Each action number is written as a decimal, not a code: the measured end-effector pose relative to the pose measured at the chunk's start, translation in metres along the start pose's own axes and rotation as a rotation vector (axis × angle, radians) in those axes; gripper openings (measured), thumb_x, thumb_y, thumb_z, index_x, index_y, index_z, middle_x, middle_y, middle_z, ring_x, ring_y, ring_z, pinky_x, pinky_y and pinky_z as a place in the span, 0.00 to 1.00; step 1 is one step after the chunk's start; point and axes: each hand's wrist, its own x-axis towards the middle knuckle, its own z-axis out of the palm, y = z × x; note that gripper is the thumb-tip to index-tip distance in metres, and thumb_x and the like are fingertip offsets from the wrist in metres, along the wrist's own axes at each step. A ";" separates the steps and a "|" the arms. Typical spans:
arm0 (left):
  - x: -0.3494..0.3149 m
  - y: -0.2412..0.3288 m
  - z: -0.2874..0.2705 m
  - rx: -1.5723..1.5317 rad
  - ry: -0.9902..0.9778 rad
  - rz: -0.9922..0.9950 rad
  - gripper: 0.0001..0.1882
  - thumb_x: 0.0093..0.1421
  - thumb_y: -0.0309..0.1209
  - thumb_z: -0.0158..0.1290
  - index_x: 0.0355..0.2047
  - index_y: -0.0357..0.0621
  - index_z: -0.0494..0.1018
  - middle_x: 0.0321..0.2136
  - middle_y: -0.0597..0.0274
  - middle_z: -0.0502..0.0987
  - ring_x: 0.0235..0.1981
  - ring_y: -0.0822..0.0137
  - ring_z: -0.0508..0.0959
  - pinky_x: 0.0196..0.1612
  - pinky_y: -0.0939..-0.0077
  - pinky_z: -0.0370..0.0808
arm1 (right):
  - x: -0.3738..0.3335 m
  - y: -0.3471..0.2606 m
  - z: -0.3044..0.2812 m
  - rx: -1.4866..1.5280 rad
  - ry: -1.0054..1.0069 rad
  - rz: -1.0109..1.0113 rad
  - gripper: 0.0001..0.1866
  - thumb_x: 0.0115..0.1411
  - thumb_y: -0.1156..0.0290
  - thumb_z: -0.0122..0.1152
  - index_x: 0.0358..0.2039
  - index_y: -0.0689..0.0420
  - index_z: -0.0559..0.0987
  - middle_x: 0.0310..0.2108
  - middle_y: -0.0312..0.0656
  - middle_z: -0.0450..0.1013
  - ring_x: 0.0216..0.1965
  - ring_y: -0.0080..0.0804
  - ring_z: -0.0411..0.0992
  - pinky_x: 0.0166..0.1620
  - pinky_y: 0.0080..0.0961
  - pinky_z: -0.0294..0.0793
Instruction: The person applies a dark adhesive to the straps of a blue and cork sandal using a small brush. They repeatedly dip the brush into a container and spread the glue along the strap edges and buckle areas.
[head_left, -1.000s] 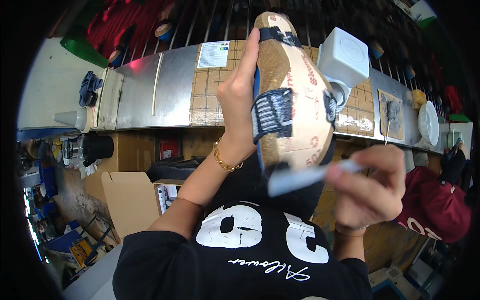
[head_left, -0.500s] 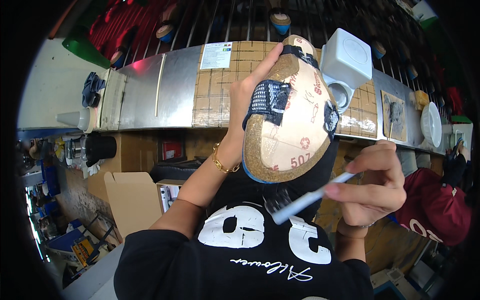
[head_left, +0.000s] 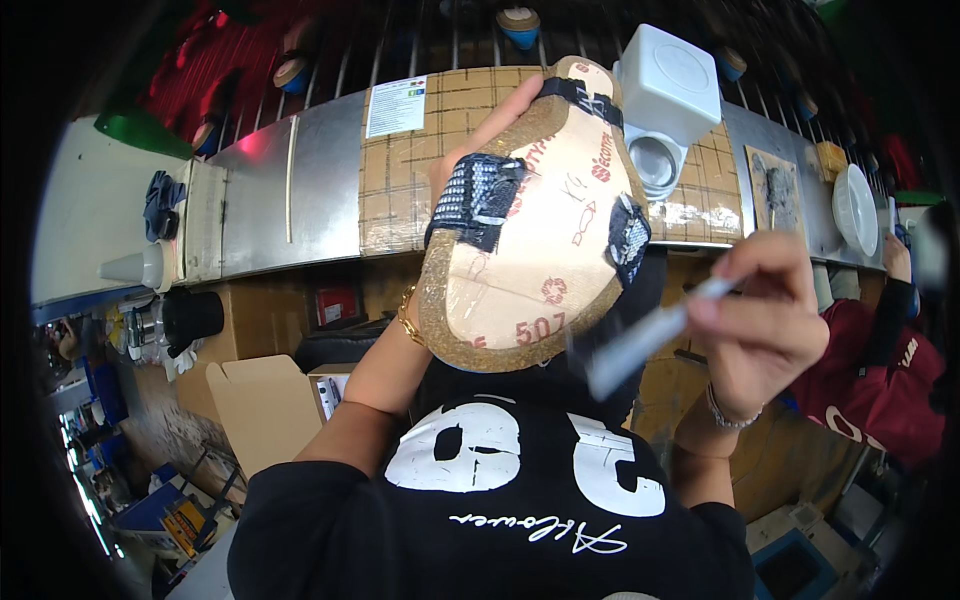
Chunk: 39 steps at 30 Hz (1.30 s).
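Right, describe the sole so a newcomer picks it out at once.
Find the metal bench in the picture's upper half, then the left hand in front of it. That hand holds the sole, narrow end topmost in view. Unlike the smooth white container beside it, it has a brown rim and two dark mesh tabs.

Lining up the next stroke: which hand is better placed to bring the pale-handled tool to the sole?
Right, probably: the right hand grips the pale-handled tool, its blurred end near the sole. The left hand is busy holding the sole.
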 end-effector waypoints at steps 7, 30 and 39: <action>-0.002 0.006 0.000 -0.039 0.009 -0.109 0.31 0.61 0.30 0.60 0.65 0.50 0.68 0.55 0.57 0.77 0.52 0.71 0.79 0.58 0.78 0.74 | 0.001 0.002 -0.004 -0.005 -0.001 0.078 0.16 0.37 0.80 0.76 0.29 0.49 0.90 0.30 0.35 0.72 0.27 0.19 0.67 0.29 0.14 0.60; 0.003 -0.016 -0.019 -1.132 -0.272 -0.392 0.65 0.51 0.84 0.32 0.63 0.29 0.57 0.32 0.35 0.77 0.27 0.46 0.80 0.28 0.62 0.81 | -0.007 0.124 -0.037 -0.801 -0.084 0.144 0.05 0.60 0.69 0.66 0.34 0.54 0.86 0.26 0.38 0.70 0.27 0.33 0.68 0.37 0.29 0.60; -0.010 -0.023 -0.015 -0.697 -0.091 -0.442 0.53 0.63 0.74 0.26 0.66 0.35 0.57 0.55 0.42 0.73 0.49 0.59 0.80 0.47 0.66 0.83 | 0.008 0.112 -0.066 -0.277 -0.068 0.492 0.08 0.62 0.69 0.67 0.38 0.60 0.86 0.27 0.34 0.75 0.28 0.16 0.66 0.31 0.17 0.64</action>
